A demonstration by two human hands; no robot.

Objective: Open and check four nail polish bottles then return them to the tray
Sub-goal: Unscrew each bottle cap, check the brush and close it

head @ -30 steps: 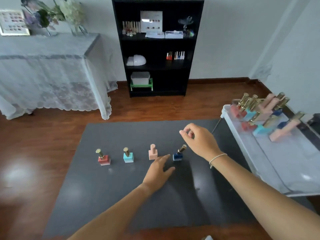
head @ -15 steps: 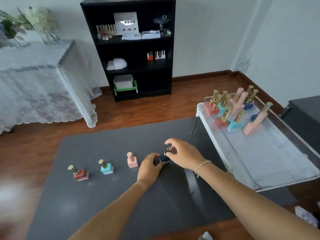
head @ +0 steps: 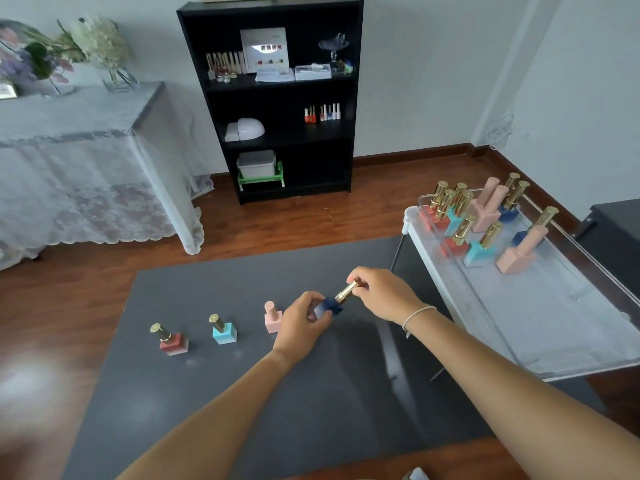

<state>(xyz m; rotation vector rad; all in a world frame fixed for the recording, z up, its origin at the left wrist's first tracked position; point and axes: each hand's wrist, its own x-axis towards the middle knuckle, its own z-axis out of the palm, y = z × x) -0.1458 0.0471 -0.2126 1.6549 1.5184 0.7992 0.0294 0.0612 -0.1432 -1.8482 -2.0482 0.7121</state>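
- Head view: my left hand (head: 300, 326) grips the blue bottle (head: 327, 307) lifted over the grey worktop (head: 242, 403), right of three standing bottles.
- My right hand (head: 382, 294) pinches its gold cap (head: 347, 291).
- I judge the first opening is in hand; next, twist the cap free.

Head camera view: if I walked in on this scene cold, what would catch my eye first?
Most likely the two hands meeting at the middle of the grey mat: the left hand grips a dark blue bottle by its base while the right hand pinches its gold cap. To their left, a pink bottle, a teal bottle and a red bottle stand in a row. On the right, a clear tray holds more bottles at its far end.
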